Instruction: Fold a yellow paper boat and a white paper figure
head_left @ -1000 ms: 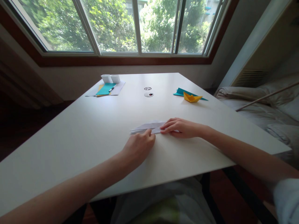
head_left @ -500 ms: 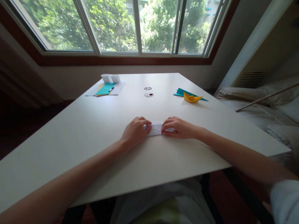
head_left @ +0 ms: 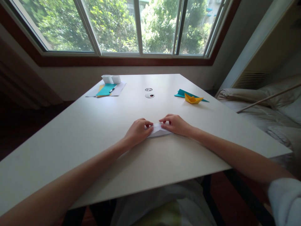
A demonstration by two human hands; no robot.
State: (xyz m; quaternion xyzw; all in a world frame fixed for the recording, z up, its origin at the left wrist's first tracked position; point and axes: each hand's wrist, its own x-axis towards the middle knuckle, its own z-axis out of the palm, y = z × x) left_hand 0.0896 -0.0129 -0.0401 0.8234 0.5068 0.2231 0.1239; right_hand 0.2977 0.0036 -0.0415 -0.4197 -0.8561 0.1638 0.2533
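Observation:
A small folded piece of white paper (head_left: 159, 132) lies on the white table between my two hands, its near side showing a slanted crease. My left hand (head_left: 139, 130) grips the paper's left end, thumb and fingers closed around it. At the upper right part of the paper, my right hand (head_left: 175, 124) pinches its far edge between thumb and fingers. The fingers of both hands cover the paper's ends, so its full outline is hidden.
At the back right a yellow paper boat (head_left: 193, 98) stands before a teal folded paper plane (head_left: 182, 92). Back left are teal paper (head_left: 105, 89), a pen (head_left: 112, 89) and white paper boxes (head_left: 111, 79). Round cable-hole covers (head_left: 150, 95) sit mid-table (head_left: 94, 135).
My right hand has shifted slightly up and left, from the paper's right end to its far edge. More of the paper's near right side now shows. My left hand stays nearly in place.

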